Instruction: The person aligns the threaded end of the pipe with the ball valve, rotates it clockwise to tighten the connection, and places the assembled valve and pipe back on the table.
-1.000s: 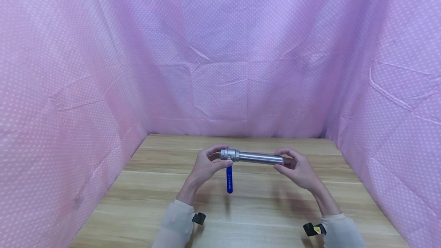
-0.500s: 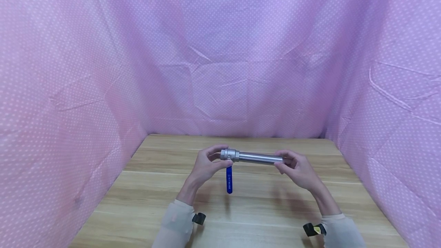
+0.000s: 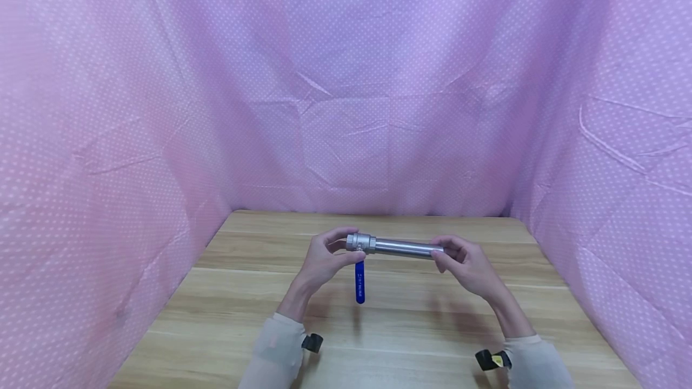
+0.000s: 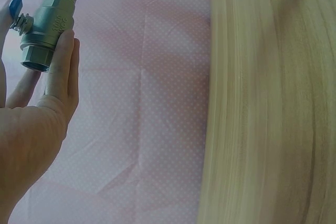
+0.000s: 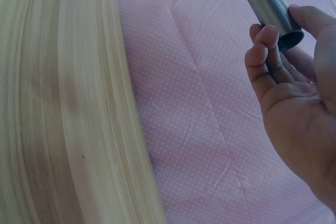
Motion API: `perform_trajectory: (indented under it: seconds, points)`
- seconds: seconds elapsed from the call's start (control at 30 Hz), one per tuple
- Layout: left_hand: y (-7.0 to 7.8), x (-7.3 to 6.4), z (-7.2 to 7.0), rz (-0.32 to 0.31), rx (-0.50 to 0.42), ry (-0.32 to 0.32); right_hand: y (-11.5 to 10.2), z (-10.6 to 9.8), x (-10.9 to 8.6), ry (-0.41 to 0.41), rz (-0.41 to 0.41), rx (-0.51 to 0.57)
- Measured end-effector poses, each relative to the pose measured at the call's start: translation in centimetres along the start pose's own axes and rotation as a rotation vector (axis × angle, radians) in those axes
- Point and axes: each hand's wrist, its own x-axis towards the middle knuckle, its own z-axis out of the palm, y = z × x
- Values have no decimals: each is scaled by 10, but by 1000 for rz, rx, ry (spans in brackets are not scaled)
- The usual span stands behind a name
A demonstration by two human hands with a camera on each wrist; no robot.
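Observation:
A silver ball valve (image 3: pixel 361 240) is joined to a straight metal pipe (image 3: pixel 402 248), held level above the table in the head view. From the valve's near side the blue lever handle (image 3: pixel 360 284) points toward the person. My left hand (image 3: pixel 319 262) grips the valve body between thumb and fingers; in the left wrist view the valve's hexagonal open end (image 4: pixel 37 59) faces the palm. My right hand (image 3: pixel 471 268) holds the pipe's far right end, thumb on the near side. Seen from the right wrist, the pipe's open end (image 5: pixel 292 40) sits between thumb and curled fingertips.
Below the hands lies a wood-grain table (image 3: pixel 400 341), on which their shadows fall. Pink dotted cloth (image 3: pixel 346 107) hangs behind it and along both sides. Black wrist bands (image 3: pixel 312 343) show at the sleeves.
The right thumb and fingers have shifted and closed in on the pipe's end. The left hand and the valve have stayed where they were.

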Motion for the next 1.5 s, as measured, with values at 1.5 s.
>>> perform_trajectory:
  seconds: [1.5]
  points:
    - [-1,2,-3,0,7,-18,0,1,1,-2,-42,-26]
